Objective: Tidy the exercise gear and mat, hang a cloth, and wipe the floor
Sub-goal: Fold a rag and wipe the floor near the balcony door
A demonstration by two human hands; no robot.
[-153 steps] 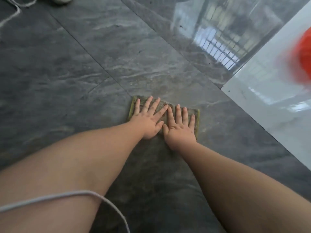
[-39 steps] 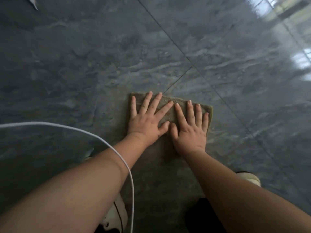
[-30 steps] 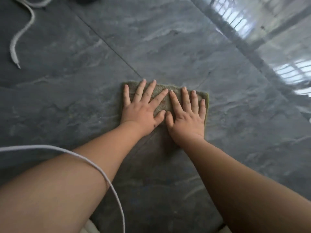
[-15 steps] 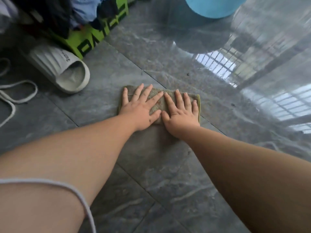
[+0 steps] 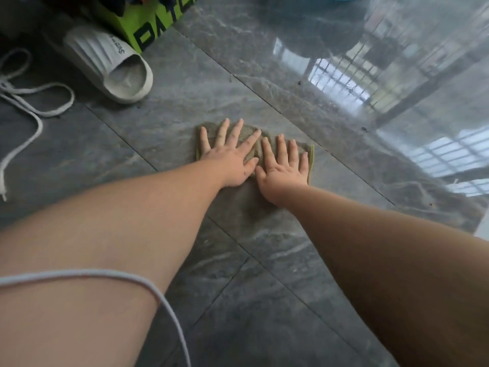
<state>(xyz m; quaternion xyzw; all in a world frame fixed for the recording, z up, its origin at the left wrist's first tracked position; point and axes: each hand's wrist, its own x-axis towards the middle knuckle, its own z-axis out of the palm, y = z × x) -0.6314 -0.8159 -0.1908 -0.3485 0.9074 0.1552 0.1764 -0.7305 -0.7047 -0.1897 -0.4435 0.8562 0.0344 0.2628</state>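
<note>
A small olive-green cloth (image 5: 256,152) lies flat on the dark grey marble floor (image 5: 277,250). Both arms reach forward over the tiles. My left hand (image 5: 230,162) presses palm-down on the cloth's left half, fingers spread. My right hand (image 5: 283,170) lies flat on the right half beside it, the thumbs nearly touching. Neither hand curls around the cloth. Most of the cloth is hidden under the hands; its top edge and green right hem show.
A white slipper (image 5: 113,67) lies at the upper left, against a lime-green box (image 5: 148,25) holding dark clothes. A white lace (image 5: 34,102) loops on the floor at the far left. A white cable (image 5: 132,279) crosses my left forearm. Window glare shines on the right tiles.
Both hands have stayed flat on the cloth while sliding it over the floor. The slipper, green box and lace have come into view at the upper left.
</note>
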